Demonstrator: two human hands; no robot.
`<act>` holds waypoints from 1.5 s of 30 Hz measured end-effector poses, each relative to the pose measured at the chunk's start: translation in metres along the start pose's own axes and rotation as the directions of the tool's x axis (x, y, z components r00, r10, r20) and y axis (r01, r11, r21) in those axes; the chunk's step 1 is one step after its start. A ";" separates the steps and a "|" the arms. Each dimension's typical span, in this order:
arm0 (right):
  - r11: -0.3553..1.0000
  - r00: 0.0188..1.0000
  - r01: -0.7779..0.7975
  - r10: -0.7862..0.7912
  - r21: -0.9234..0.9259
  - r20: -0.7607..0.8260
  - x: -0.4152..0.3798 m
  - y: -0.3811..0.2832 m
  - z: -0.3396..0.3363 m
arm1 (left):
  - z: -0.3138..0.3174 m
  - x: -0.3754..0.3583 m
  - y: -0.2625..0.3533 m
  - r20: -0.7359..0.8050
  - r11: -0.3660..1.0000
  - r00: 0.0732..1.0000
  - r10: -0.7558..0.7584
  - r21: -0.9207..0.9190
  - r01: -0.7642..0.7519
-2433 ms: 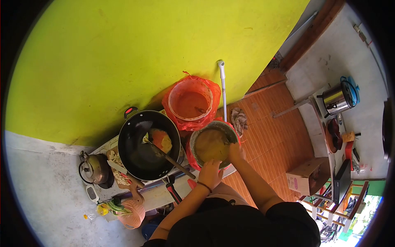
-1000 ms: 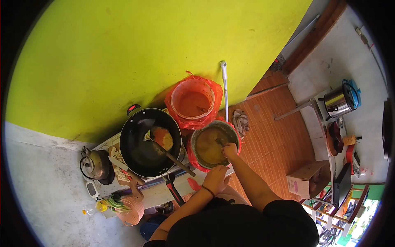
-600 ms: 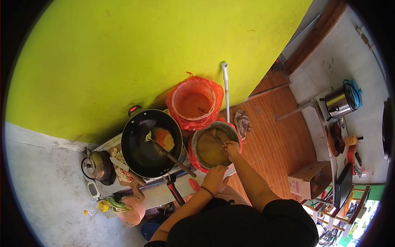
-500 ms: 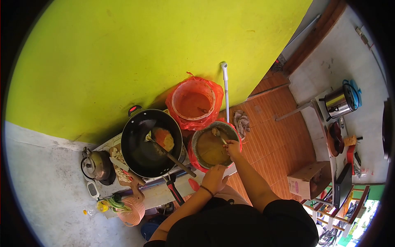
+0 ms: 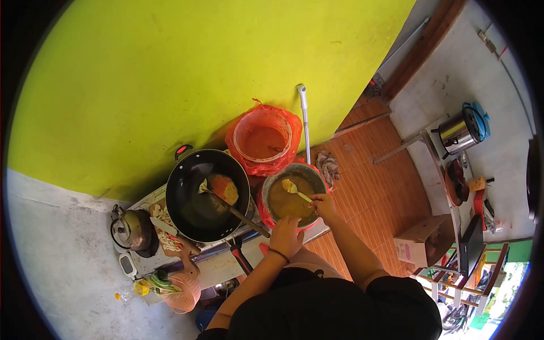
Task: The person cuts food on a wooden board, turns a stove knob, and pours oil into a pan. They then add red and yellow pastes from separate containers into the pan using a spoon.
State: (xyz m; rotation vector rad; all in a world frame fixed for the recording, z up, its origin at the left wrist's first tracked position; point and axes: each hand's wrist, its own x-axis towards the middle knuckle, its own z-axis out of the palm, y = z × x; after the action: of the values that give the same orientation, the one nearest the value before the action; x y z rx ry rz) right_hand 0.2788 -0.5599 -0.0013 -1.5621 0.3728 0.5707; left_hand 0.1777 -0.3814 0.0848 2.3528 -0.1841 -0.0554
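We hold the spoon [image 5: 296,190] over the metal bowl [image 5: 271,187] of yellow-brown batter — its loaded tip points away from us toward the wok [image 5: 195,212], handle running back into our right hand [image 5: 324,205], fingers pinching it. Our left hand [image 5: 285,237] grips the bowl's near rim on the counter [image 5: 218,272], fingers curled.

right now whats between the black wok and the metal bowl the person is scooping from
In the head view no separate item sits between the wok and the bowl; only the wok spatula's handle angles into the narrow gap near its lower end.
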 end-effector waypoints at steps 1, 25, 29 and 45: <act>1.000 1.000 0.006 -0.006 -0.006 0.008 -0.007 -0.006 0.000 | -0.001 0.000 -0.002 -0.020 1.000 1.000 -0.012 0.003 0.012; 0.036 0.573 0.707 -0.614 -0.707 0.542 -0.020 -0.064 0.161 | -0.057 -0.051 -0.012 -0.220 0.976 0.953 -0.208 -0.113 0.187; -0.015 0.543 0.728 -0.597 -0.685 0.590 -0.023 -0.061 0.157 | -0.053 -0.056 -0.010 -0.222 0.978 0.953 -0.205 -0.081 0.192; 0.725 0.948 0.212 -0.317 -0.656 -0.043 0.013 -0.038 0.003 | -0.022 -0.023 0.010 -0.111 0.998 0.993 -0.040 -0.057 0.034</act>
State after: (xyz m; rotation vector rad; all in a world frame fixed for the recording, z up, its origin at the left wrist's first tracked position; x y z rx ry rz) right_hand 0.3103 -0.5529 0.0225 -2.2974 0.0450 0.3621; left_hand 0.1555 -0.3698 0.1067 2.2968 -0.0827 0.0534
